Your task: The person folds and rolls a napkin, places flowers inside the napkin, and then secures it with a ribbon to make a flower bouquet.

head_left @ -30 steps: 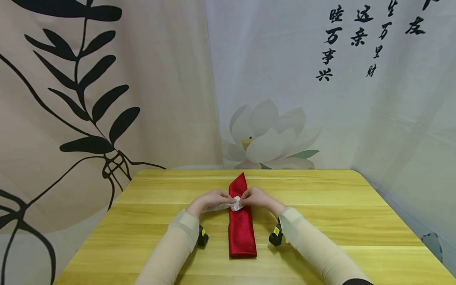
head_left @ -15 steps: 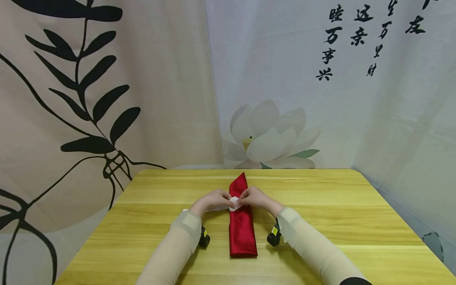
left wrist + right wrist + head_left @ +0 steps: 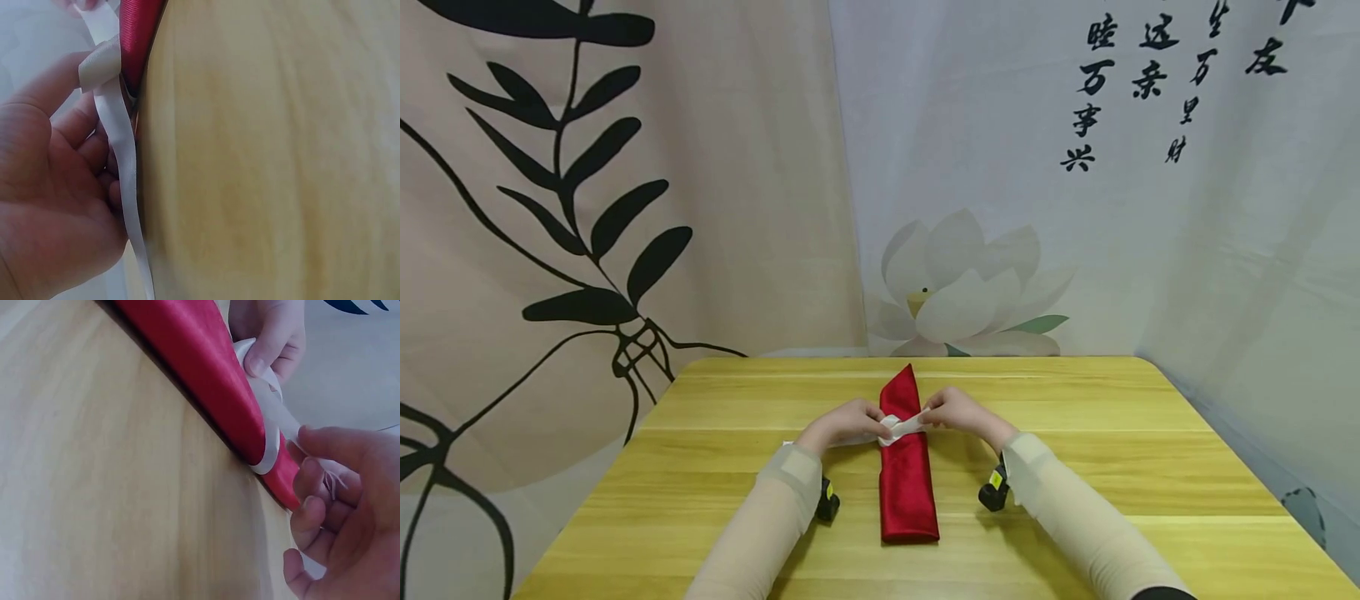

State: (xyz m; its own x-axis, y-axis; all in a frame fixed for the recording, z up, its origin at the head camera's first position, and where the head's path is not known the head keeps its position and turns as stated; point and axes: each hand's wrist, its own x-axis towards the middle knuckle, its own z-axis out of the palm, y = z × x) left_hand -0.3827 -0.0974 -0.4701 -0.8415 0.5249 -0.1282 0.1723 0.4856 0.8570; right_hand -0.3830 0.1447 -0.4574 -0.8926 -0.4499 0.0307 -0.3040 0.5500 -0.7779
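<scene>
A long folded piece of shiny red cloth point(image 3: 908, 496) lies lengthwise on the table, with a white ribbon point(image 3: 908, 426) around its upper part. My left hand point(image 3: 848, 421) pinches the ribbon at a loop point(image 3: 100, 65) on the cloth's left side. From that loop a long tail point(image 3: 125, 156) runs down across the palm in the left wrist view. On the other side my right hand point(image 3: 964, 412) pinches the ribbon's other end between thumb and fingers, drawn out to the right. Frayed threads point(image 3: 336, 480) stick out past those fingers in the right wrist view.
The wooden table point(image 3: 1075, 467) has a light, striped grain. Behind it hangs a curtain point(image 3: 760, 208) printed with dark leaves, a pale lotus and black writing. A small black camera point(image 3: 993, 490) is strapped at each wrist.
My right hand has moved from the middle of the cloth outward to the right, stretching a length of ribbon across it. My left hand stays nearly in place.
</scene>
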